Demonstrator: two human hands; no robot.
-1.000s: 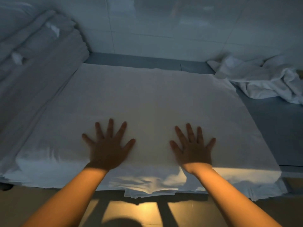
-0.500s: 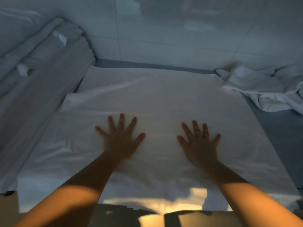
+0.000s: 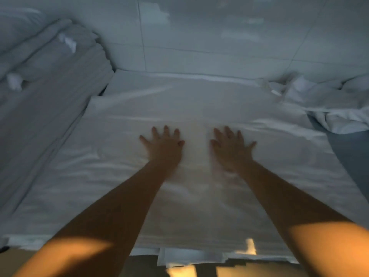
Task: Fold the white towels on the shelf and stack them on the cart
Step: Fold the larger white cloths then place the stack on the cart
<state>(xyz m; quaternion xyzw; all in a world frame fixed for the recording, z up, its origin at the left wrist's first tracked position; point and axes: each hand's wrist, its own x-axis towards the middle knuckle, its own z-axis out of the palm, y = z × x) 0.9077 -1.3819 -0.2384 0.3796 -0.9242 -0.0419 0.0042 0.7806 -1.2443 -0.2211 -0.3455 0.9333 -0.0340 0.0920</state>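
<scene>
Left hand (image 3: 162, 145) and right hand (image 3: 231, 147), fingers spread wide, flat on white towel (image 3: 199, 108) spread over shelf (image 3: 351, 156); slid farther from near edge than second ago, closer together. Smoothing underway, folding unfinished.

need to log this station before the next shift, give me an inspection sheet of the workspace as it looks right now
surface: blue-grey shelf, bare strip showing only at the right; the rest lies under cloth
job's things: white towel spread flat across the shelf, shallow creases, near edge hanging over the front
clutter: crumpled white cloth in a heap at far right; stack of folded linen along the left
grippers: left hand and right hand both flat on the towel, fingers spread, side by side, gripping nothing
cables: nothing seen
surroundings: pale tiled wall behind the shelf; dim light, warm sunlit patches on the forearms; cart not in view
</scene>
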